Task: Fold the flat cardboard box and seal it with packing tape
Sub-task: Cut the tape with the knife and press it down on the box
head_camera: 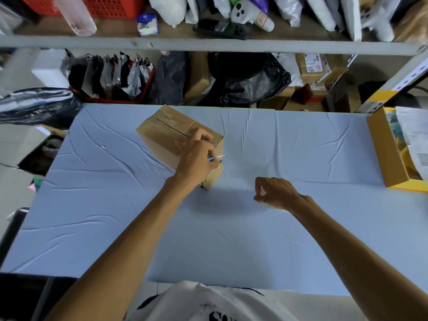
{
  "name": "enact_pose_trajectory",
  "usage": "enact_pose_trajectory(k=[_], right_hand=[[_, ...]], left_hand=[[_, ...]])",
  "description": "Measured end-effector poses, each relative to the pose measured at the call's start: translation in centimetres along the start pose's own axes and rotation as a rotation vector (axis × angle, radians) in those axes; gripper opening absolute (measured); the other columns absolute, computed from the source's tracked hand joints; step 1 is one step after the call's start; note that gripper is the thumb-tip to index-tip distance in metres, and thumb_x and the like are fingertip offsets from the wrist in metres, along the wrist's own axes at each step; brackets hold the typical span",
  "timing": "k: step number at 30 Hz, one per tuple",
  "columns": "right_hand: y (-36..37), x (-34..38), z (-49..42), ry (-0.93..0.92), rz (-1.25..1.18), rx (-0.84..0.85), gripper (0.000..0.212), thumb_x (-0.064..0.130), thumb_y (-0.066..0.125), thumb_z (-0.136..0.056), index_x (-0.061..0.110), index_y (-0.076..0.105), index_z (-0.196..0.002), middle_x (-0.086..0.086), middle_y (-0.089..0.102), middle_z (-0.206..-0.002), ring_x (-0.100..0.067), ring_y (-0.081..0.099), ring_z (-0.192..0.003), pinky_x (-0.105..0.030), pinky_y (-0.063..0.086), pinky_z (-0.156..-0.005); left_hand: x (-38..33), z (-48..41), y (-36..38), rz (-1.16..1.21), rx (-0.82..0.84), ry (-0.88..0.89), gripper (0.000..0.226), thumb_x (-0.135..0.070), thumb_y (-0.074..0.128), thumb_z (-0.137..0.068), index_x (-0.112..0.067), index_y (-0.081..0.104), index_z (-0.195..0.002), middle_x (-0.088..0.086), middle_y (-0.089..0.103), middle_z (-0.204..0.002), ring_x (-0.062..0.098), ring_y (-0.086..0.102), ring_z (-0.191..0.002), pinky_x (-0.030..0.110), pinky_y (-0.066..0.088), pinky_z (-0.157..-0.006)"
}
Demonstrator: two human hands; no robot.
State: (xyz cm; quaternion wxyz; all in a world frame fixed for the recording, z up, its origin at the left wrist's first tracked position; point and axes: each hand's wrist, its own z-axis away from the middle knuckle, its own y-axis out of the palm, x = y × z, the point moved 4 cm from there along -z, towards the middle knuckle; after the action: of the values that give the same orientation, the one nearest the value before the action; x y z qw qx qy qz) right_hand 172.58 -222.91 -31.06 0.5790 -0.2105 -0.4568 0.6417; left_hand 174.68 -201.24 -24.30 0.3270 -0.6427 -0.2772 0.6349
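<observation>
Steadying hand: the left hand lies on the near top edge of the cardboard box with its fingers curled. It grips a thin blue-handled tool, which sticks out to the right, while its fingertips rest on the box.
Free hand: the right hand hovers just above the table, apart from the box on its right. Its fingers are loosely curled, thumb and forefinger nearly meeting, and nothing shows in it.
Tool: the pale tip is too small to tell whether it is a blade or a pen point.
Box: it is folded up with its top flaps closed, and stands at a slant toward the far left of the table.
Tape: a clear strip runs along the top seam. Its near end is hidden under the left hand, and no roll is in view.
Step in hand: probably finishing the seal by trimming or pressing down the tape end at the near edge.
Doing it well: pin the box so it cannot slide on the wrinkled cloth. Bring the right hand in to rub the strip flat from the middle out to the corner. Point the tool's tip away from the fingers.
Risk: a loose tape end could lift, or the tip could score the cardboard.
Around: an open carton sits at the table's right edge, and a cluttered shelf stands beyond.
</observation>
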Motion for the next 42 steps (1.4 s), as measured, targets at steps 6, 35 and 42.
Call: enact_pose_trajectory(k=[6,35,42], right_hand=[[0.2,0.5,0.1,-0.051,0.025,-0.015,0.014,0.034,0.058,-0.088,0.023,0.050,-0.093,0.013,0.043,-0.065,-0.018,0.048,-0.075,-0.029,0.032,-0.067],[0.2,1.7,0.9,-0.118,-0.014,-0.227,0.051,0.033,0.061,-0.088,0.019,0.038,-0.131,-0.007,0.065,-0.118,-0.032,0.060,-0.100,-0.033,0.042,-0.073],[0.4,1.6,0.0,-0.154,-0.133,-0.148,0.055,0.015,0.073,-0.077,0.009,0.043,-0.122,-0.010,0.055,-0.123,-0.031,0.053,-0.103,-0.026,0.036,-0.075]], left_hand=[[-0.2,0.1,0.0,-0.019,0.000,-0.011,0.035,-0.004,0.080,-0.067,-0.024,0.054,-0.054,0.000,0.050,-0.116,0.023,0.056,-0.103,0.060,0.034,-0.100],[-0.5,0.3,-0.2,-0.093,-0.017,0.022,0.029,-0.007,0.079,-0.071,-0.021,0.057,-0.057,0.000,0.049,-0.120,0.020,0.056,-0.102,0.061,0.029,-0.105],[-1.3,2.4,-0.3,-0.210,-0.175,0.320,0.012,-0.009,0.074,-0.077,-0.007,0.066,-0.068,0.003,0.052,-0.095,0.023,0.049,-0.101,0.030,0.044,-0.077]])
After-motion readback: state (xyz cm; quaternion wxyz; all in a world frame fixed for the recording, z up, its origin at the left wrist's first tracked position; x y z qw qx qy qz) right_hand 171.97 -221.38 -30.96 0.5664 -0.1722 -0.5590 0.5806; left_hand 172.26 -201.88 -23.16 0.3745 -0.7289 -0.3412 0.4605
